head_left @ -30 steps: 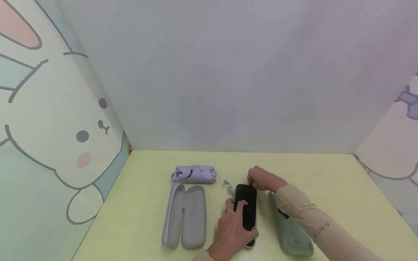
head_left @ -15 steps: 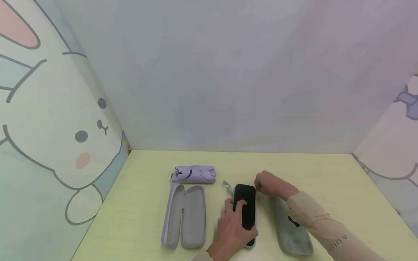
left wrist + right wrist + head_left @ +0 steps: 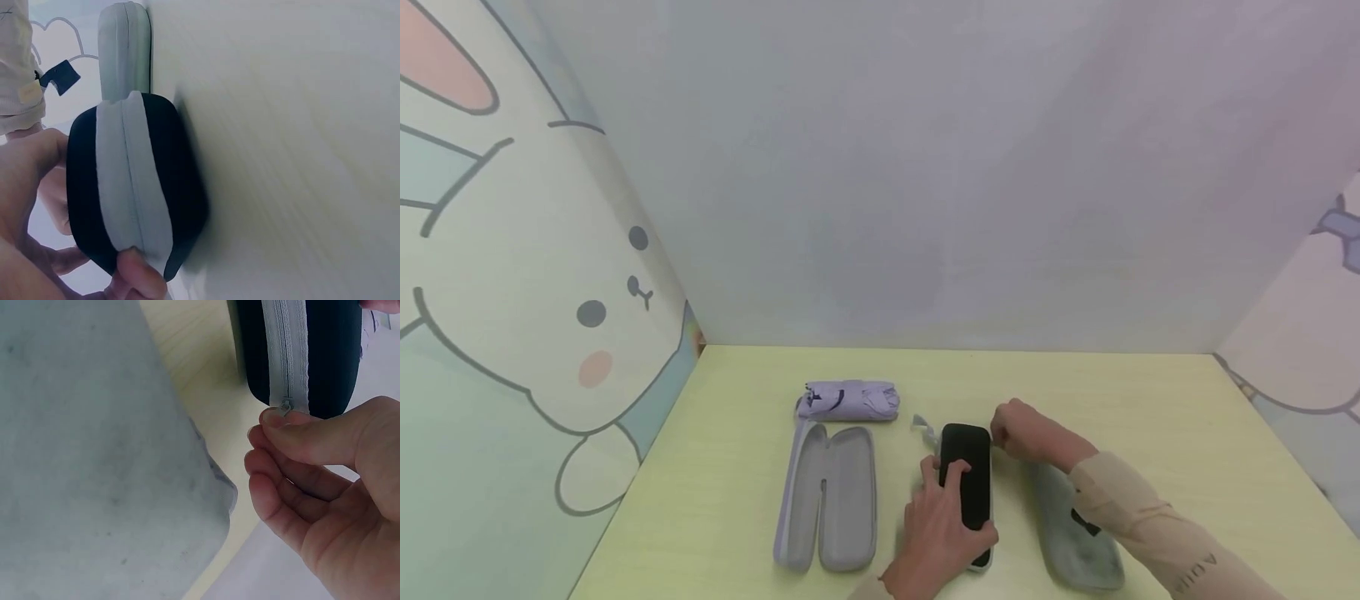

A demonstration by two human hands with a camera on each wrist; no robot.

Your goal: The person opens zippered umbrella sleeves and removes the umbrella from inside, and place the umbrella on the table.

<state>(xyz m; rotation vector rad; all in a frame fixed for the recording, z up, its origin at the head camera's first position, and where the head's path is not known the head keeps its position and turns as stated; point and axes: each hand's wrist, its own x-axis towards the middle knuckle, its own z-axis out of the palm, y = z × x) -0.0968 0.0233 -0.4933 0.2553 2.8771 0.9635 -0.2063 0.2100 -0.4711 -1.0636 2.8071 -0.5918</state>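
Note:
A black case (image 3: 973,454) with a pale zipper band around its side lies upright-lengthwise near the front of the table. My left hand (image 3: 940,525) grips it from above, thumb at the near right edge and fingertips spread on its top and left side. In the left wrist view the zipper band (image 3: 134,181) looks closed on the near side, with a fingertip on it. My right hand (image 3: 1030,435), at the case's far right corner, pinches the small metal zipper pull (image 3: 286,406) between thumb and index finger, its other fingers curled.
A grey-green pouch (image 3: 1078,550) lies under the right forearm. To the left sits an opened lavender case (image 3: 846,508) with a grey lining. Behind it rests a folded lavender umbrella (image 3: 857,402). A pale ribbon-like strap (image 3: 925,427) lies beside the black case.
My right hand has moved right and toward me, from the far end of the black case to its far right corner. The left hand keeps its grip in place.

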